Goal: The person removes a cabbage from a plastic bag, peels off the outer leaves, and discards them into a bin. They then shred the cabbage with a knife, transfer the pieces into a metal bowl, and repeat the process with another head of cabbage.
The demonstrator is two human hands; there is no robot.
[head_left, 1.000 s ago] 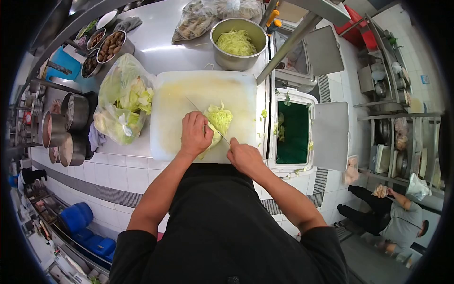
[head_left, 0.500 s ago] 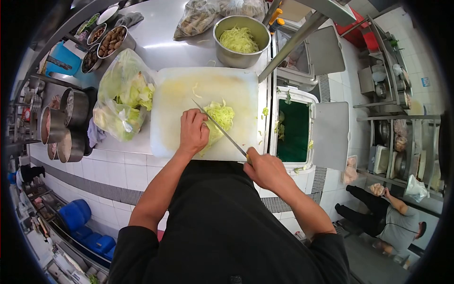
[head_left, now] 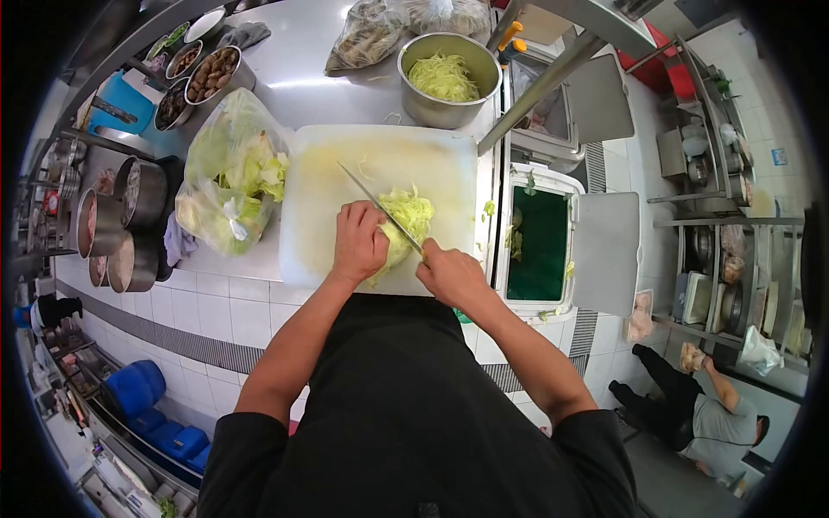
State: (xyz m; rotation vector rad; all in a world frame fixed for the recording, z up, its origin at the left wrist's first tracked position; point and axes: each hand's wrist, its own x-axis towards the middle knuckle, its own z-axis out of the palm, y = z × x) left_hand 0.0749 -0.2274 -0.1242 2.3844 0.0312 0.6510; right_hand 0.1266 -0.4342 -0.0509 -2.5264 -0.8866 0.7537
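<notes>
On a white cutting board (head_left: 319,181) lies a pile of shredded pale green cabbage (head_left: 408,211). My left hand (head_left: 360,242) presses on its left side with the fingers curled, holding part of the cabbage. The handle of a long knife (head_left: 380,205) is wrapped in my right hand (head_left: 453,274), at the lower right of the pile. The blade runs diagonally up and left, close beside my left fingertips. Left of the board sits a clear plastic bag (head_left: 226,147) with leafy greens inside.
A steel pot (head_left: 449,110) of shreds stands behind the board. At the right is a green-lined bin (head_left: 540,259) with an open lid. Metal pots (head_left: 104,229) stand at the left. Another person (head_left: 721,414) is at the lower right.
My right hand and the knife have moved left and up, the blade sliding forward past my left fingertips. The whole view has shifted slightly.
</notes>
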